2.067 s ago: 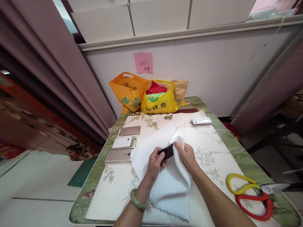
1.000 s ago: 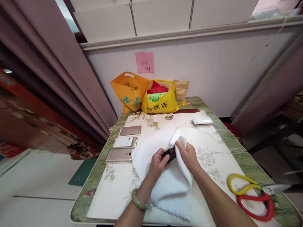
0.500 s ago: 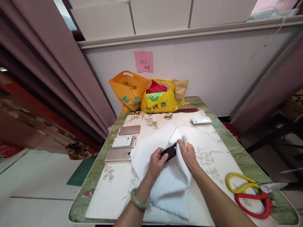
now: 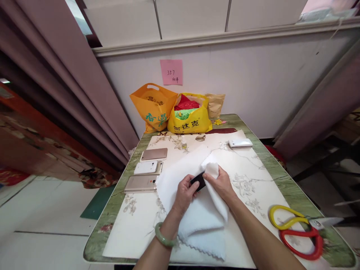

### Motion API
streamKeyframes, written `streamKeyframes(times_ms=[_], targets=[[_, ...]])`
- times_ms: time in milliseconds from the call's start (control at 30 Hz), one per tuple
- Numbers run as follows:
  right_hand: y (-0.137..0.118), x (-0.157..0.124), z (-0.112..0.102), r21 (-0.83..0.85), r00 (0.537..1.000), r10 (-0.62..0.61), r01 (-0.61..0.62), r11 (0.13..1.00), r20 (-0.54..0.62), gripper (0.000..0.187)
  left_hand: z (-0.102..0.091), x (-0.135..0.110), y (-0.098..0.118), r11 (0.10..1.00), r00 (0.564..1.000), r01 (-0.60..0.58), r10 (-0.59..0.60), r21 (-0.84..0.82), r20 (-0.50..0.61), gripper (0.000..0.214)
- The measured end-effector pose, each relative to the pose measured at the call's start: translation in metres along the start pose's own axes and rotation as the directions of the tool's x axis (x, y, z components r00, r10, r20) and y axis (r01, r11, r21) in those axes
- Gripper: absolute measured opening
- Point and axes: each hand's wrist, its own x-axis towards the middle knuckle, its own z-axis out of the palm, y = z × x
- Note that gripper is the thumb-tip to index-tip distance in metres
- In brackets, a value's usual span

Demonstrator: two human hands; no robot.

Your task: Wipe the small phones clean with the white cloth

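Between my hands is a dark mobile phone [image 4: 198,181], its right end wrapped in a fold of white cloth [image 4: 201,213] with a scalloped edge. My left hand [image 4: 185,193] grips the phone's left end, thumb on top. Fingers closed, my right hand [image 4: 221,183] pinches the cloth over the phone's other end. The rest of the cloth spreads across the floral sheet below. To the left lie a rose-gold phone [image 4: 154,154], a white phone [image 4: 145,167] resting on a gold one, and a larger gold phone [image 4: 140,184]. A white device [image 4: 240,143] lies at the back right.
Scissors with yellow and red handles [image 4: 302,238] lie at the right front edge. An orange bag [image 4: 153,108], a yellow bag [image 4: 189,122] and a brown paper bag [image 4: 216,105] stand along the wall. Glasses [image 4: 200,138] and a small bottle [image 4: 183,142] sit near the back.
My right hand has slid left along the phone with the cloth, covering more of its surface. My left hand keeps its grip in nearly the same place.
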Motion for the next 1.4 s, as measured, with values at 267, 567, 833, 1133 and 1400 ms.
streamKeyframes(times_ms=[267, 567, 833, 1133, 1400], targets=[[0.004, 0.002, -0.002, -0.057, 0.992, 0.064, -0.070, 0.996, -0.111, 0.053, -0.002, 0.004, -0.005, 0.999, 0.999, 0.028, -0.029, -0.041, -0.017, 0.035], [0.006, 0.002, -0.003, -0.124, 0.991, -0.010, -0.007, 0.992, -0.130, 0.051, -0.003, 0.005, -0.006, 0.999, 1.000, 0.011, -0.012, -0.043, -0.023, 0.038], [0.002, 0.001, -0.002, -0.125, 0.999, -0.044, 0.043, 0.991, -0.010, 0.046, -0.002, 0.002, -0.002, 1.000, 0.999, -0.022, 0.022, 0.020, -0.024, 0.035], [0.006, 0.003, -0.002, -0.126, 0.997, -0.003, -0.006, 0.992, -0.071, 0.047, -0.002, 0.002, -0.006, 0.997, 0.999, -0.008, 0.004, 0.078, 0.043, 0.034], [0.007, 0.003, -0.003, -0.164, 0.991, 0.031, -0.053, 0.985, -0.132, 0.052, -0.001, 0.002, -0.004, 0.999, 0.995, 0.004, -0.008, 0.044, 0.095, 0.034]])
